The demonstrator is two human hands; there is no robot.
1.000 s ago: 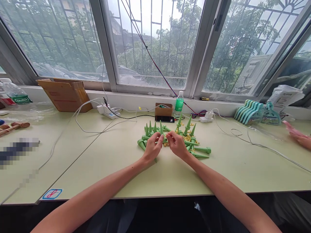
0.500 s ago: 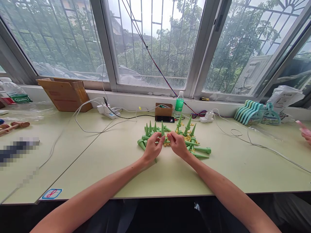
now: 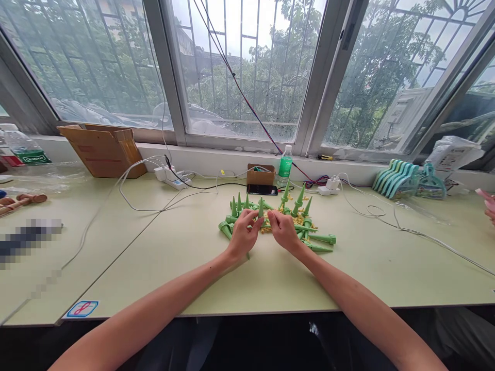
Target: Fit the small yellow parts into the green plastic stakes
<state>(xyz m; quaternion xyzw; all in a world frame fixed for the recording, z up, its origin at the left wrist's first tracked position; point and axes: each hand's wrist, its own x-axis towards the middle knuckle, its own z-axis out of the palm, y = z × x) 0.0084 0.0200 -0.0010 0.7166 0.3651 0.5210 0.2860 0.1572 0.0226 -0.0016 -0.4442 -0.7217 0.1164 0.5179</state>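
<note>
The left hand [image 3: 243, 234] pinches an upright green spike [image 3: 261, 207] at its one o'clock. At its three o'clock, the right hand [image 3: 284, 230] is curled; whether it grips anything, I cannot tell.

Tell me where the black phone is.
In the head view, the black phone is near the middle, directly before the small cardboard box, front-left of the green bottle, beyond the green spikes.

Green spike [image 3: 261, 206] part-hidden, co-worker's hand [image 3: 491, 214] cropped
</note>
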